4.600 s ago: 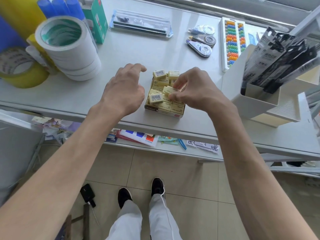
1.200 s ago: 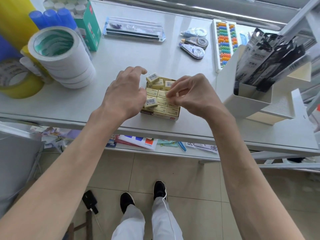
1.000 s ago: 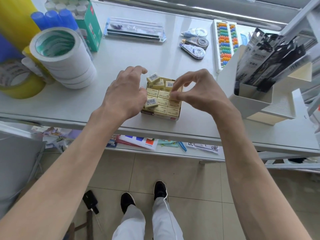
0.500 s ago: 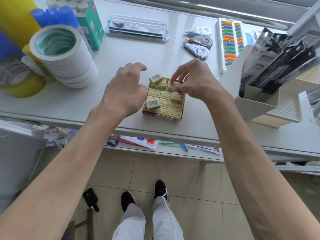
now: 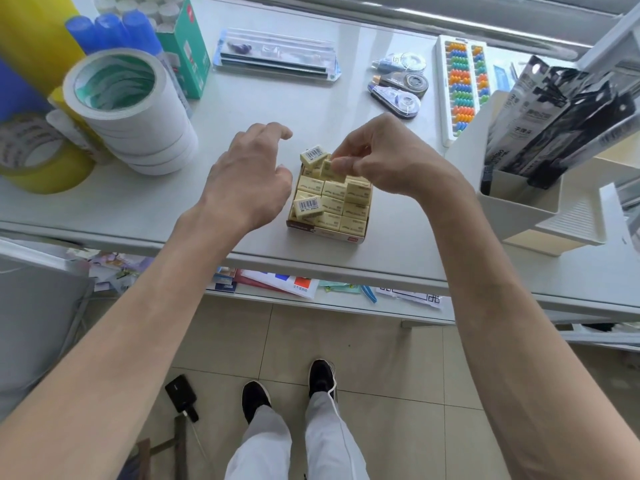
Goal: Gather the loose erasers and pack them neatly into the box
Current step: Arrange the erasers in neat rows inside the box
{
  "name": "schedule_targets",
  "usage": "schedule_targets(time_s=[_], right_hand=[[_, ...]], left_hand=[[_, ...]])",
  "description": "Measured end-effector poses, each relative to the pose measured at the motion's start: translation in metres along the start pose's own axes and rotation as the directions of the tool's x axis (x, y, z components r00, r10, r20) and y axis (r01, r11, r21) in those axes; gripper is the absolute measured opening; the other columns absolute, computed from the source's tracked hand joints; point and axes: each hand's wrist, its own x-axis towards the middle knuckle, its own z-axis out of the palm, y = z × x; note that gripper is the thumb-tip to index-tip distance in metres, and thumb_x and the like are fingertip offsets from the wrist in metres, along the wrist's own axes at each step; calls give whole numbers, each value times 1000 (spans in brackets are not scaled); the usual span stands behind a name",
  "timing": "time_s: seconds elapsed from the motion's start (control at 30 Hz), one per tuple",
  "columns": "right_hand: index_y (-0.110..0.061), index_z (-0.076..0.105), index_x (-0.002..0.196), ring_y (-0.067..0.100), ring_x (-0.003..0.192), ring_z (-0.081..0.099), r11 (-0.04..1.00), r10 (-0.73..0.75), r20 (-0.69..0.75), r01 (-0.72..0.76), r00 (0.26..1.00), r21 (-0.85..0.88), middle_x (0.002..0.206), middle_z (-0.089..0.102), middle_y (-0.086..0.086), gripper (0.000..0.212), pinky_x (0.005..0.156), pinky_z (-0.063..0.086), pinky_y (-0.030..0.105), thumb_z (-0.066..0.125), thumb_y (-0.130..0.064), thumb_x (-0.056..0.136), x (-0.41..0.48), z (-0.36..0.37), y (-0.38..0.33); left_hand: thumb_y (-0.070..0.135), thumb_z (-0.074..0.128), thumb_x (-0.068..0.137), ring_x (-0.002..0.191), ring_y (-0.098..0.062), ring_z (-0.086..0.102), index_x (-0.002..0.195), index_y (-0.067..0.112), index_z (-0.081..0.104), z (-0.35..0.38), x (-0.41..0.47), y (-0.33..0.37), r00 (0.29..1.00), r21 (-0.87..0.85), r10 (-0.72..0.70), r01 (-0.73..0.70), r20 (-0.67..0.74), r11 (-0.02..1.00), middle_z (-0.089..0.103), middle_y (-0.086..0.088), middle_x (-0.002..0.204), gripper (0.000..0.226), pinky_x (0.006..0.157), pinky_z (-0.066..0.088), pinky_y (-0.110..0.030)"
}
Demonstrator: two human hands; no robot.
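A small cardboard box [image 5: 325, 232] sits near the table's front edge, filled with rows of pale yellow erasers [image 5: 346, 202]. Two erasers with barcode labels lie askew on top: one at the box's far left corner [image 5: 313, 155], one at the near left [image 5: 307, 206]. My right hand [image 5: 384, 157] is over the far side of the box, thumb and fingers pinched on one yellow eraser [image 5: 328, 169]. My left hand [image 5: 251, 174] hovers at the box's left side, fingers apart and curled, holding nothing.
A stack of white tape rolls [image 5: 128, 109] and a yellow tape roll [image 5: 38, 157] stand at the left. Correction tapes [image 5: 398, 88], an abacus [image 5: 462, 88] and a clear pen case [image 5: 277, 57] lie behind. A white organiser [image 5: 519, 188] with black packs is at the right.
My right hand has shifted from the box's right side to its far side and now pinches an eraser there. My left hand has stayed beside the box.
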Motion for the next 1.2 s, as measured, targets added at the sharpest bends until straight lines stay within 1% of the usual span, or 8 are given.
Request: schedule_targets(time_s=[0.2,0.4,0.53,0.73,0.87,0.97,1.1,1.2], right_hand=[[-20,81,87,3,59,56,1000,-2,62,3,998,-9,71,70,-5,10,55,42,17,83,-26,79,0,10,0],[-18,74,88,2,61,55,997,20,-65,-15,998,72,75,65,-4,23,50,42,13,83,-37,78,-13,4,7],[-19,71,97,8,69,57,991,127,122,-121,984,-60,84,62,-6,32,55,42,21,89,-24,71,-24,0,12],[-12,74,94,4,62,55,993,112,-151,-105,982,50,81,66,-2,23,40,38,8,86,-19,76,-14,1,19],[-11,77,98,2,61,54,992,127,-100,-127,987,7,84,67,0,31,40,35,4,90,-21,72,-9,3,21],[-13,78,94,2,63,55,992,117,-109,-121,987,-30,85,69,1,16,45,39,12,78,-26,85,-9,2,23],[-12,79,96,3,64,57,989,101,-147,-115,984,-92,93,72,6,13,43,37,9,69,-9,89,-6,5,22],[-13,76,99,4,64,56,997,35,-209,-49,977,-63,92,70,5,15,40,35,4,71,-9,86,-7,8,17]], left_hand=[[15,48,91,128,-19,40,138,23,42,1,-2,0,1000,-9,7,-7,-4,1000,44,2,141,48,95,38,-40],[15,47,91,128,-18,39,138,23,42,3,-4,2,1000,-10,7,-7,4,1000,45,2,141,48,96,37,-39],[15,47,92,128,-18,40,139,23,42,3,-2,2,1000,-15,3,-3,2,1000,44,2,141,48,96,37,-39],[15,47,93,129,-18,40,139,23,41,5,-2,5,1000,-9,9,-9,12,1000,44,2,142,47,96,37,-41],[15,47,92,128,-18,41,139,23,41,6,-2,4,1000,-5,3,-3,19,1000,44,2,142,48,97,38,-42],[15,47,92,128,-18,41,139,23,41,6,-3,3,1000,-2,2,-2,21,1000,44,2,142,48,96,38,-41],[16,48,92,128,-18,42,139,24,41,5,-3,3,1000,-5,5,-5,11,1000,44,2,141,48,96,38,-42],[12,47,91,128,-18,43,139,24,41,4,-2,3,1000,-8,2,-2,8,1000,44,3,142,49,95,39,-42]])
